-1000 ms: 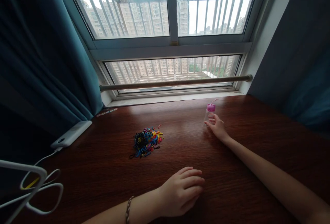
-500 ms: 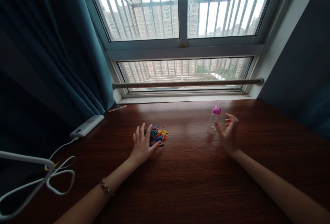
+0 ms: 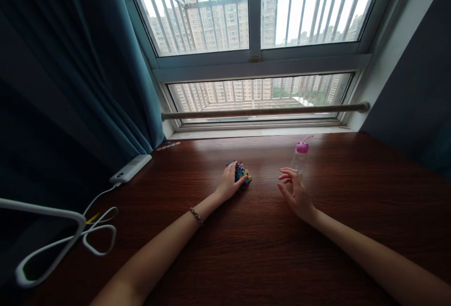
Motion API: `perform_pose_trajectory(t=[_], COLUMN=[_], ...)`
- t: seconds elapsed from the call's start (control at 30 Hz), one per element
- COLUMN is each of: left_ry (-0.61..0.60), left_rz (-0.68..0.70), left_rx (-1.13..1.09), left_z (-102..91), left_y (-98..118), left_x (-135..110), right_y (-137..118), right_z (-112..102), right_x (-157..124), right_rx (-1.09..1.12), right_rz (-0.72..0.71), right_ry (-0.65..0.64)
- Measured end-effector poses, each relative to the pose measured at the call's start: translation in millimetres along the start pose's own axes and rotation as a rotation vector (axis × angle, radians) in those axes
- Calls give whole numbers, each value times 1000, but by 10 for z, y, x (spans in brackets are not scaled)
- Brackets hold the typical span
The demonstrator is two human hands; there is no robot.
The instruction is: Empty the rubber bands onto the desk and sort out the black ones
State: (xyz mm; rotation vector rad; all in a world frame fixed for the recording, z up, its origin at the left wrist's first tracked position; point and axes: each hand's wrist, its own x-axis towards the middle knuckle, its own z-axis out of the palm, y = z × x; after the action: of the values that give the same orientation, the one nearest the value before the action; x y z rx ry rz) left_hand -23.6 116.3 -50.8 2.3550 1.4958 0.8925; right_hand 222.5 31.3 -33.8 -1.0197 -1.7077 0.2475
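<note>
A heap of small colourful elastic bands (image 3: 242, 174) lies on the dark wooden table (image 3: 246, 249) near its far middle. My left hand (image 3: 229, 183) rests on the heap's left side, fingers curled over it and covering much of it. To the right stands a small clear bottle with a pink cap (image 3: 300, 154), upright. My right hand (image 3: 295, 192) hovers just in front and to the left of the bottle, fingers apart and empty, not touching it.
A white power bank (image 3: 130, 169) lies at the table's left edge with a white cable (image 3: 82, 240) looping toward me. A teal curtain (image 3: 70, 71) hangs on the left. A window with a horizontal rail (image 3: 264, 111) runs along the far edge.
My left hand went from the near table to the heap and now curls over it, bunching it. My right hand left the bottle and drifted toward the heap.
</note>
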Motion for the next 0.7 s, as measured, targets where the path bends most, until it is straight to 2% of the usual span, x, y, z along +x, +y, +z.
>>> perform_pose_trajectory(t=[0.23,0.4,0.47,0.53,0.63,0.7], left_ry=[-77,-133,-95,-11,117,104], left_rz=[230,330,334,263,27,-178], left_rx=[-61,-123,-206,-245,-126,16], left_z=[301,296,222,133,29,2], left_y=[530,797,773,640,283,27], left_x=[174,232,273,311,317,277], right_y=[41,59,46,30,24,42], right_z=[13,3,-5,-9,5,27], right_x=[1,10,15,16,4,-11], right_rx=[-44,-76,-96,-121,-169,-209], right_rz=[-32,-49,-61,-72,-77,-68], right_ry=[-58,-77,-103,-136,-180,-206])
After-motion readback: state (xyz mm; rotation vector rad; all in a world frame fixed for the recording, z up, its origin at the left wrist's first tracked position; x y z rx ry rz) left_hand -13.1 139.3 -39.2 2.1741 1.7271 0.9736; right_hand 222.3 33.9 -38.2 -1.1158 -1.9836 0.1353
